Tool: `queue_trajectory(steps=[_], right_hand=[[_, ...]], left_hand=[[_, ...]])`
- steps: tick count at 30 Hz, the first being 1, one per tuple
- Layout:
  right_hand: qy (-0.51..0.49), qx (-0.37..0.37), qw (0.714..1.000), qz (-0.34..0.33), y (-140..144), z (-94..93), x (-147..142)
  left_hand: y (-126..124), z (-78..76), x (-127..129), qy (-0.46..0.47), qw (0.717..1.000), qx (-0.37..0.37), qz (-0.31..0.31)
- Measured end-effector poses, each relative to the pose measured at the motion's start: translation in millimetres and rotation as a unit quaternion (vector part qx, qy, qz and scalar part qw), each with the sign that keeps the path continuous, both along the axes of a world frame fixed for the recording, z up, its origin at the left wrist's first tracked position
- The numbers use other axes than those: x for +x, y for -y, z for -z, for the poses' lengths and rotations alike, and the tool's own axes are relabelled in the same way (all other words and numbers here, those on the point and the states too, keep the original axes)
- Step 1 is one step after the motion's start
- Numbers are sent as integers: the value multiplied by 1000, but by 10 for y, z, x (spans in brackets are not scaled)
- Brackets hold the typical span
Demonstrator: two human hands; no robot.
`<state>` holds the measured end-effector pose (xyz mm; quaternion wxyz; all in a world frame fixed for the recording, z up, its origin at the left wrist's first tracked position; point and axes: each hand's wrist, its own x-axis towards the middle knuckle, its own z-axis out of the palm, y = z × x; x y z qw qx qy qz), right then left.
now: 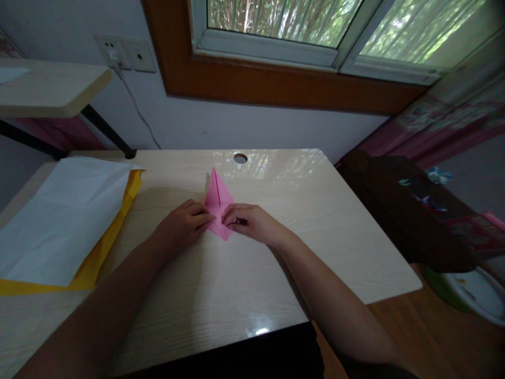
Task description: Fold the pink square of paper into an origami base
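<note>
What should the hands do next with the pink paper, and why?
Probably press the side flaps flat and run a fingertip along the crease. Both the left hand and right hand pinch the pink paper at its middle on the table, and its upper point already looks sharply folded.

A pale wooden desk [300,237] stands against a grey wall [244,123] under a brown-framed window [315,31] showing green foliage. A double wall socket [125,52] sits left; wood floor [434,337] lies right.
</note>
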<state>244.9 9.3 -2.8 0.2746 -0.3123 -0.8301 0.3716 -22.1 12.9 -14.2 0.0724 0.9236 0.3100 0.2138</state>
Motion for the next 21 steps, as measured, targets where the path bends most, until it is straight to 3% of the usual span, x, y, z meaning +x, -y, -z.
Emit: queue_trajectory(steps=[5,21], right_hand=[[18,35,998,-40,-1,-7,-40],[29,35,998,-37,4,-2,-73]], left_hand=[[6,-15,13,10,1000,-8,4],[20,-12,27,-4,1000,-1,-6]])
